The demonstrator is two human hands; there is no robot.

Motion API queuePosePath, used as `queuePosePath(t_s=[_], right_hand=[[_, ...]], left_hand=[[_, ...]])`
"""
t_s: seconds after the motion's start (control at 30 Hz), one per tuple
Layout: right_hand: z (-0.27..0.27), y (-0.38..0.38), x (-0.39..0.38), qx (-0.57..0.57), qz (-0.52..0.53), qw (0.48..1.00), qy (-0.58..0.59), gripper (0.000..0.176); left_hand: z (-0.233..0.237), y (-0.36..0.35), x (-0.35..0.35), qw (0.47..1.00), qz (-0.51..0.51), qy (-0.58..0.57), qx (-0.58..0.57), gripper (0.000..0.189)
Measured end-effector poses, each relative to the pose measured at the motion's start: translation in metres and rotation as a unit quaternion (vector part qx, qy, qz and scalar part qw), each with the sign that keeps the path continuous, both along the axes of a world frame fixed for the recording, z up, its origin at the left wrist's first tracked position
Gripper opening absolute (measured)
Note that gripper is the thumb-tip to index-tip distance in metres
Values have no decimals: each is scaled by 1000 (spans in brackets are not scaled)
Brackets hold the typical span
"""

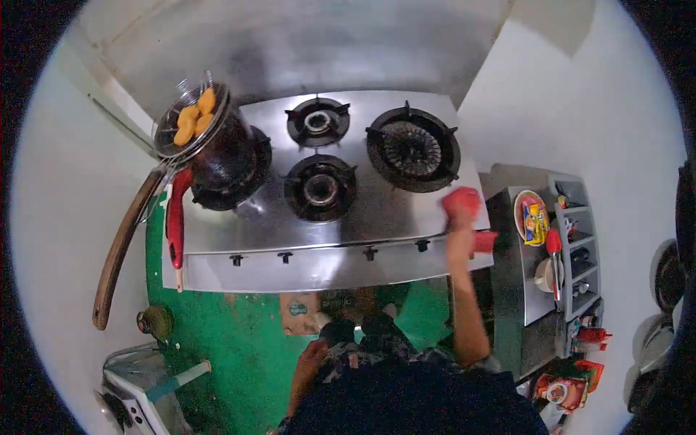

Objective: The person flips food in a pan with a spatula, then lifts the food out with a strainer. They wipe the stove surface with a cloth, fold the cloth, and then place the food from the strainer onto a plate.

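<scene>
My right hand (457, 223) reaches over the right front corner of the steel stove (391, 217), on a red cloth (464, 200). Motion smears this hand and the cloth, and the fingers are mostly covered. More red material (484, 241) shows beside the wrist at the stove's front edge. Down by my leg hangs my left hand (312, 357), away from the stove; how its fingers are set is not clear. A large burner (412, 147) lies just behind and left of the cloth.
At the left, a wire strainer (161, 145) with several orange-brown fried pieces (185, 125) rests over a dark pot (226, 156). Its wooden handle (119, 254) juts past the stove beside a red handle (175, 225). A side counter (531, 290) holds a bowl, tongs and a grey organizer (584, 262).
</scene>
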State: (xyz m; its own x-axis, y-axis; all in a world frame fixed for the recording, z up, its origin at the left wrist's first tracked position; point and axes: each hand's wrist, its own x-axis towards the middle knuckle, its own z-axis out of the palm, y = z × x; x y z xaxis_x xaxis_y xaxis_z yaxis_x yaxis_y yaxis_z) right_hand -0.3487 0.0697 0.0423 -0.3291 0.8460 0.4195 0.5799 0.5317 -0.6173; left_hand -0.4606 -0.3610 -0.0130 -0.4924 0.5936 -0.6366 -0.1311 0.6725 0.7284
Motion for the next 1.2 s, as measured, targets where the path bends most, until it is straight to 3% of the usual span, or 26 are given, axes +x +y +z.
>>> queuePosePath(t_s=[0.03, 0.07, 0.1, 0.13, 0.2, 0.27, 0.3, 0.33, 0.4, 0.47, 0.63, 0.77, 0.83, 0.87, 0.93, 1.07, 1.2], right_hand=[[-68, 9, -8, -196, 64, 966, 159, 40], [-86, -19, -28, 95, 88, 987, -95, 45], [-72, -48, -57, 151, 146, 963, -167, 48], [-41, -75, -79, 71, 231, 963, -122, 49], [-34, -97, -104, 122, 313, 942, -10, 49], [-14, -74, -87, 113, 337, 933, -53, 49], [-8, -61, -75, 102, 368, 919, -97, 48], [-11, -45, -58, 102, 365, 920, -98, 48], [-20, -9, -15, 21, 263, 958, -115, 49], [-27, 29, 25, 41, 204, 974, -92, 51], [-11, 78, 60, 75, 105, 983, -133, 51], [15, 120, 33, 106, 160, 981, -18, 51], [-3, 146, 24, -133, 125, 978, 99, 52], [-14, 151, 27, -135, 125, 978, 99, 52], [-17, 152, 28, 117, 118, 983, -84, 53], [-19, 88, 48, 101, 57, 981, -158, 53], [-33, 17, 51, 94, 53, 991, -79, 44]], left_hand=[[-19, 0, 8, 999, 8, -20, 32, 37], [-34, 2, 14, 997, 16, -41, 61, 37], [-44, 10, 17, 997, 12, -41, 59, 37], [-53, 18, 21, 996, 15, -62, 68, 37], [-57, 32, 28, 993, 14, -86, 75, 38], [-55, 53, 23, 994, -77, 20, 73, 40], [-54, 61, 24, 994, -81, 18, 73, 40], [-51, 69, 26, 995, -89, 21, 43, 41], [-46, 77, 36, 995, -99, 23, 13, 43], [-41, 79, 49, 997, -12, -43, 68, 44], [-28, 87, 58, 998, -28, -39, 37, 41], [-31, 83, 64, 996, -61, 29, 50, 39], [-16, 88, 66, 997, -60, 16, 46, 39], [-11, 90, 67, 997, -59, 2, 43, 39], [-10, 89, 71, 998, -28, -43, 45, 39], [-52, 69, 69, 992, -25, -95, 78, 40], [-34, 68, 55, 988, 10, -151, 26, 41]])
